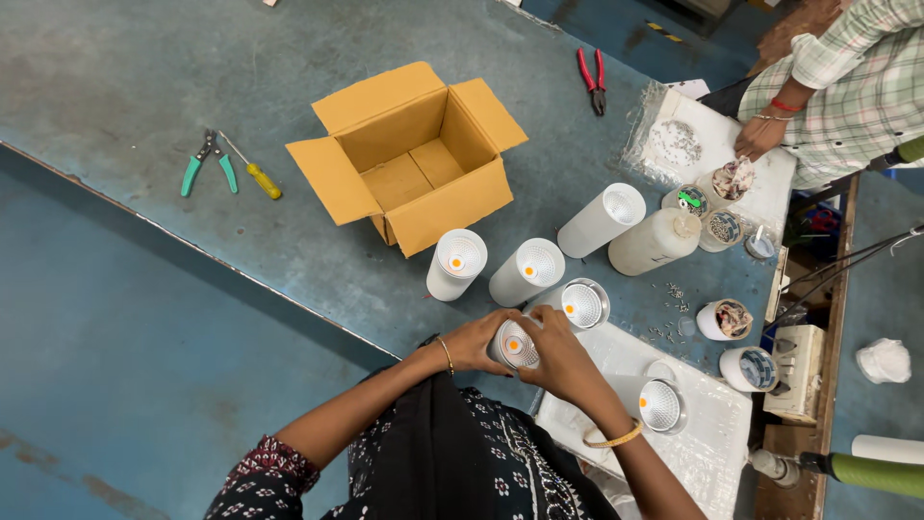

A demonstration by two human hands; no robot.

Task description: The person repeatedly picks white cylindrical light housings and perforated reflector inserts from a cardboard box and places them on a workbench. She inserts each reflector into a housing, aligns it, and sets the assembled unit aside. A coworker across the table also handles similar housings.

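Both my forearms reach forward from my lap and meet just above the near edge of the blue surface (144, 87). My left hand (476, 342) cups the white cylindrical lamp (513, 347) from the left, fingers curled around its body. My right hand (558, 358) wraps it from the right, fingers bent over the rim. The lamp's open face, with its orange centre, points up toward me, its long axis running down and away between my palms. Both grips are closed snugly on it. An open cardboard box (409, 154) sits farther off, and two more white lamps (457, 262) stand just beyond my hands.
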